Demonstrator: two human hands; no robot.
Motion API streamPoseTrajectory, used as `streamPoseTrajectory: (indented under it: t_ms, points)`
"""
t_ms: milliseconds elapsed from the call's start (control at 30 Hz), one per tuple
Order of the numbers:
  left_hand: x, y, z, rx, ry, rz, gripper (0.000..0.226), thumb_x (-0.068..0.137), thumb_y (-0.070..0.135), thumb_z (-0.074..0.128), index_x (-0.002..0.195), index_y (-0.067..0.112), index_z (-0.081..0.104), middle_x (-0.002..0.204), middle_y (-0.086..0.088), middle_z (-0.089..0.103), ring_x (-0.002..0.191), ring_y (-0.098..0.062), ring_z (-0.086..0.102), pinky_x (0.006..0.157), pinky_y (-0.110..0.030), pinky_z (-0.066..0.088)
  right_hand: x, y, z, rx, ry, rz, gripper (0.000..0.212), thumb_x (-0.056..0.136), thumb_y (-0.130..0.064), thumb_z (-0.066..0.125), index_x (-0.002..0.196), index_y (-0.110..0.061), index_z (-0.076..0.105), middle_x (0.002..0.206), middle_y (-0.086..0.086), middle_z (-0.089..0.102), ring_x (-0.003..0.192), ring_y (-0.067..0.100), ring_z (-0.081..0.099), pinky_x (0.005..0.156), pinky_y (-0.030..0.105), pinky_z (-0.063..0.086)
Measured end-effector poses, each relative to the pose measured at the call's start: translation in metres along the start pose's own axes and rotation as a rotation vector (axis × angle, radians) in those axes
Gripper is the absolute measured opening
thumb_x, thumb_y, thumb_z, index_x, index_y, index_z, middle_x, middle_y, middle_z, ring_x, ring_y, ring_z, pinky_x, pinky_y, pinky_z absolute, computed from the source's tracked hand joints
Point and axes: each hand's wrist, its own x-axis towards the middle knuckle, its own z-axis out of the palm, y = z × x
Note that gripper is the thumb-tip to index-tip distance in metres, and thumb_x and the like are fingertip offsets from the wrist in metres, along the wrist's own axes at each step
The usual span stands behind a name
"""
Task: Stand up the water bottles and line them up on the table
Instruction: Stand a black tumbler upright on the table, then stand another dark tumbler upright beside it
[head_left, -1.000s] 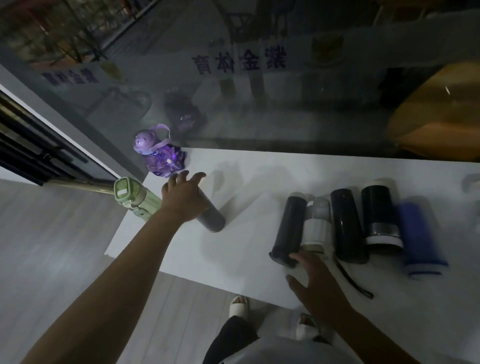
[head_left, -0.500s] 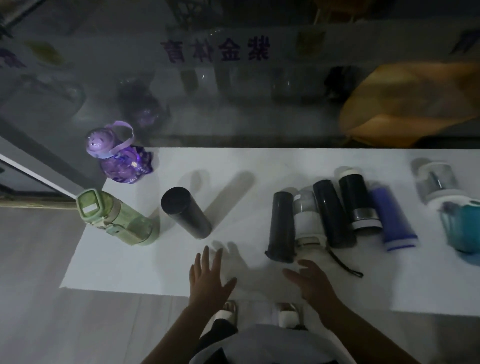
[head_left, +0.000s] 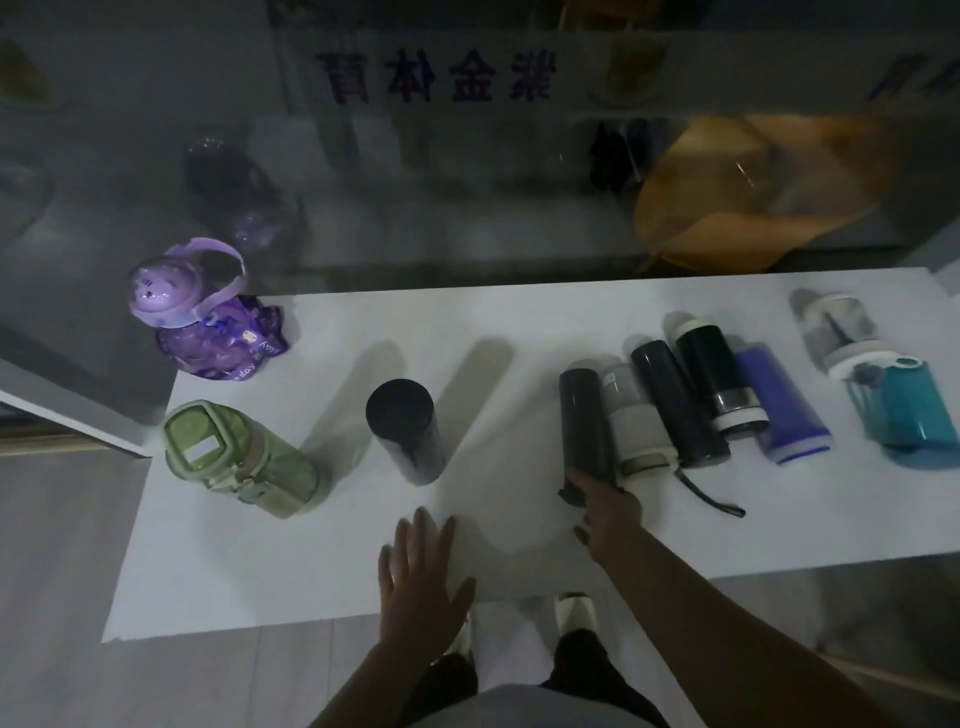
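Left hand (head_left: 421, 582) flat, fingers spread, over the near edge of the white tabletop (head_left: 322, 561), holding nothing. Right hand (head_left: 605, 512) reaches past the near edge, fingers loosely open, touching the near end of the slim black bottle (head_left: 586, 425); no closed grip visible. That bottle lies flat mid-table, first in a row of lying bottles: white-sleeved bottle (head_left: 636, 415), black flask (head_left: 675, 402), black tumbler (head_left: 719, 376), blue bottle (head_left: 779, 402). Toward the right edge: teal bottle (head_left: 904, 402), clear bottle (head_left: 839, 332). Upright toward the left edge: green bottle (head_left: 239, 457), dark tumbler (head_left: 405, 428). Purple bottle (head_left: 208, 312) at the far left corner.
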Motion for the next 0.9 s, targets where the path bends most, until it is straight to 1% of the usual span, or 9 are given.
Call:
streamPoseTrajectory:
  t_ms: [133, 200, 300, 467, 533, 667, 733, 833, 900]
  points:
    - [0.0, -0.013, 0.003, 0.035, -0.011, 0.056, 0.079, 0.084, 0.074, 0.02, 0.153, 0.035, 0.013, 0.162, -0.009, 0.011, 0.148, -0.035, 0.011, 0.115, -0.054, 0.022, -0.01, 0.018, -0.007, -0.153, 0.062, -0.123, 0.048, 0.063, -0.021, 0.086, 0.097, 0.003, 0.063, 0.077, 0.011, 0.064, 0.066, 0.027, 0.054, 0.067, 0.043, 0.052]
    - [-0.001, -0.017, 0.002, 0.056, -0.002, 0.076, 0.077, 0.084, 0.072, 0.019, 0.152, 0.036, 0.017, 0.161, -0.009, 0.017, 0.147, -0.035, 0.016, 0.113, -0.055, 0.027, -0.02, 0.028, -0.017, -0.218, 0.061, -0.218, 0.045, 0.063, -0.022, 0.084, 0.098, 0.0, 0.063, 0.076, 0.01, 0.07, 0.062, 0.024, 0.056, 0.054, 0.035, 0.047]
    - [0.001, -0.02, 0.003, 0.059, 0.001, 0.073, 0.075, 0.088, 0.07, 0.009, 0.147, 0.032, 0.036, 0.153, -0.012, 0.038, 0.138, -0.037, 0.039, 0.105, -0.055, 0.039, -0.039, 0.027, -0.033, -0.296, 0.052, -0.41, 0.046, 0.066, -0.019, 0.081, 0.105, -0.006, 0.062, 0.082, 0.01, 0.073, 0.069, 0.025, 0.068, 0.052, 0.031, 0.048]
    - [0.004, -0.026, 0.012, 0.092, -0.016, 0.106, 0.074, 0.088, 0.068, 0.016, 0.15, 0.031, 0.028, 0.156, -0.014, 0.03, 0.145, -0.035, 0.017, 0.112, -0.054, 0.009, -0.075, -0.012, -0.042, -0.601, 0.056, -0.93, 0.057, 0.058, -0.039, 0.084, 0.107, -0.022, 0.061, 0.104, 0.002, 0.062, 0.091, 0.019, 0.06, 0.077, 0.034, 0.053]
    - [0.003, -0.027, 0.012, 0.072, -0.04, 0.118, 0.075, 0.086, 0.068, 0.031, 0.151, 0.03, 0.027, 0.156, -0.015, 0.029, 0.146, -0.032, 0.008, 0.112, -0.053, 0.003, -0.091, -0.032, -0.035, -0.729, 0.022, -0.954, 0.068, 0.06, -0.03, 0.086, 0.12, -0.024, 0.056, 0.115, 0.0, 0.047, 0.096, 0.018, 0.053, 0.085, 0.032, 0.046]
    - [0.003, -0.026, 0.012, 0.058, -0.062, 0.149, 0.081, 0.08, 0.066, 0.04, 0.151, 0.028, 0.027, 0.156, -0.016, 0.028, 0.143, -0.036, 0.018, 0.112, -0.054, 0.002, -0.118, -0.055, -0.009, -0.972, -0.061, -1.03, 0.077, 0.061, -0.026, 0.083, 0.131, -0.03, 0.049, 0.125, -0.002, 0.038, 0.105, 0.021, 0.051, 0.093, 0.032, 0.046]
    - [0.003, -0.025, 0.011, 0.048, -0.08, 0.141, 0.08, 0.082, 0.067, 0.036, 0.152, 0.03, 0.023, 0.159, -0.016, 0.022, 0.145, -0.036, 0.013, 0.112, -0.054, 0.001, -0.124, -0.055, 0.0, -1.07, -0.089, -1.087, 0.079, 0.064, -0.026, 0.08, 0.135, -0.029, 0.046, 0.132, 0.002, 0.038, 0.111, 0.024, 0.049, 0.096, 0.034, 0.045]
    - [0.003, -0.024, 0.007, 0.071, -0.058, 0.157, 0.078, 0.086, 0.068, 0.017, 0.151, 0.037, -0.012, 0.158, -0.01, -0.022, 0.147, -0.033, -0.019, 0.116, -0.053, -0.009, -0.124, -0.047, 0.009, -1.142, -0.124, -1.167, 0.077, 0.069, -0.028, 0.078, 0.138, -0.026, 0.044, 0.135, 0.005, 0.038, 0.117, 0.026, 0.046, 0.095, 0.038, 0.047]
    - [0.002, -0.023, 0.003, 0.061, -0.043, 0.165, 0.077, 0.085, 0.068, 0.01, 0.147, 0.038, -0.024, 0.153, -0.008, -0.035, 0.144, -0.032, -0.027, 0.116, -0.054, -0.011, -0.122, -0.04, 0.013, -1.145, -0.135, -1.219, 0.077, 0.07, -0.028, 0.077, 0.139, -0.025, 0.043, 0.135, 0.006, 0.038, 0.118, 0.027, 0.045, 0.093, 0.043, 0.05]
